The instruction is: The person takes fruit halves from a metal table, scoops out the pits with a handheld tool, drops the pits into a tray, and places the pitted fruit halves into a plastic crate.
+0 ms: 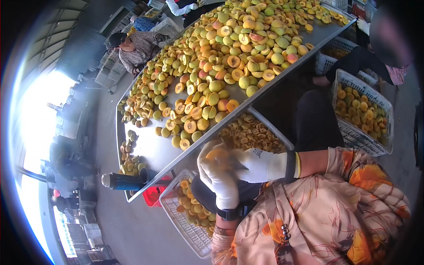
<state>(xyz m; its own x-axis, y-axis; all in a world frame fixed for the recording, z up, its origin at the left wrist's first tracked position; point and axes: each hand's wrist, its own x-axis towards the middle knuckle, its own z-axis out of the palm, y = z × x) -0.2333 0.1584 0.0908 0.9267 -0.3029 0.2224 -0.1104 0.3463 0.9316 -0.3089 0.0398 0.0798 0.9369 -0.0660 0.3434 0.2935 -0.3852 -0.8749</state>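
Note:
My left hand point(217, 179), in a white glove with a black strap at the wrist, is closed around an orange-fleshed peach piece point(216, 154). My right hand point(257, 165), gloved in white too, comes in from the right and meets the left at the fruit. Its fingers are curled and blurred by motion; whatever is in them, if anything, cannot be made out. Just beneath both hands is a container of wet brown-orange scraps point(254, 134). Beyond them, a metal table point(148, 148) bears a large heap of halved and whole peaches point(212, 84).
White crates of peach halves stand below the table's near edge point(183, 238) and at the right point(371, 148). A blue flask point(121, 181) and a red container point(153, 195) are near the table's corner. Other people point(137, 48) are around the table, one at the far side.

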